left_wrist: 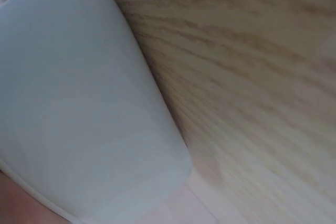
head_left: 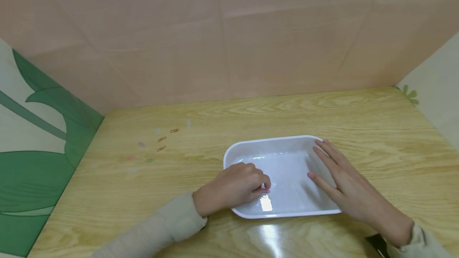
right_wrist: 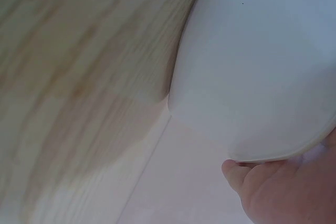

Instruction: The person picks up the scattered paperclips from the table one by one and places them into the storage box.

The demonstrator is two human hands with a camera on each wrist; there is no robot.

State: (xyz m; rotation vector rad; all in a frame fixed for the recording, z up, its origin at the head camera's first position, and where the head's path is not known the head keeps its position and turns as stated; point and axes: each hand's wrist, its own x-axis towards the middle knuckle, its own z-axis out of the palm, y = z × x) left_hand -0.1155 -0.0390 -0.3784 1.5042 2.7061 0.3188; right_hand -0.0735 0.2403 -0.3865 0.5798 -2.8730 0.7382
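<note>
Left hand reaches over the near left rim of a white tray; a small pink piece is pinched between its thumb and forefinger, above the tray floor. Whether the floor is touched cannot be told. Right hand held wide, fingers spread and slanted over the right rim; contact with the rim is seen in the right wrist view.

Between the two hands, open tray floor is left, bounded beyond the fingertips by the far wall. Past that wall, a band of wood-grain table runs to a pinkish backdrop. To the left of the left hand, a stretch of table is left between the tray and scattered paper clips.

Pink piece: mostly covered by the fingers, shape not made out. Beyond the left hand, to its left, loose clips are seen lying flat and apart: three orange clips, a green clip, a reddish clip, others pale or greyish. Tray: glossy, round-cornered, light reflected below the left fingertips.
</note>
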